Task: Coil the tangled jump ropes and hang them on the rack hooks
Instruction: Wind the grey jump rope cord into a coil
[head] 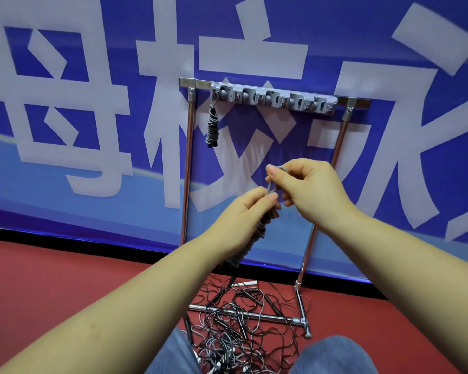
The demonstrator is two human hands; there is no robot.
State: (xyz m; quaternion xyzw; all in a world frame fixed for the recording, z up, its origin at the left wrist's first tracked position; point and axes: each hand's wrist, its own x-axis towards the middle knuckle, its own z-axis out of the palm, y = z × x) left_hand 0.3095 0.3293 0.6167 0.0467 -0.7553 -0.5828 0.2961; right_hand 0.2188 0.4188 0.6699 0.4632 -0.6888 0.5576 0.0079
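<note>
I am gripping a wound bundle of grey jump rope [250, 240] in my left hand [243, 211], fingers curled round its upper end so the coil is hanging down and slanting toward the floor. My right hand [308, 187] is pinching the rope's free grey loop [274, 179] between thumb and forefinger just above the bundle, the other fingers loosely bent. I judge I am finishing the wrap on this second rope, shaping the loop it will hang by.

One rope is already hanging: a tight grey and black coil [212, 128] is dangling from the leftmost hook of the grey plastic hook strip [274, 98], which is sitting on the top bar of the chrome tube rack [188, 157] standing against the blue banner with large white characters [92, 103].

The next move, as I see it, is lifting the bundle and slipping the loop over a free hook just beside the hung coil, keeping the wraps from loosening.

A tangle of thin black and grey ropes [241, 327] is lying on the red floor [65, 279], draped over the rack's front foot bar, between my knees.
</note>
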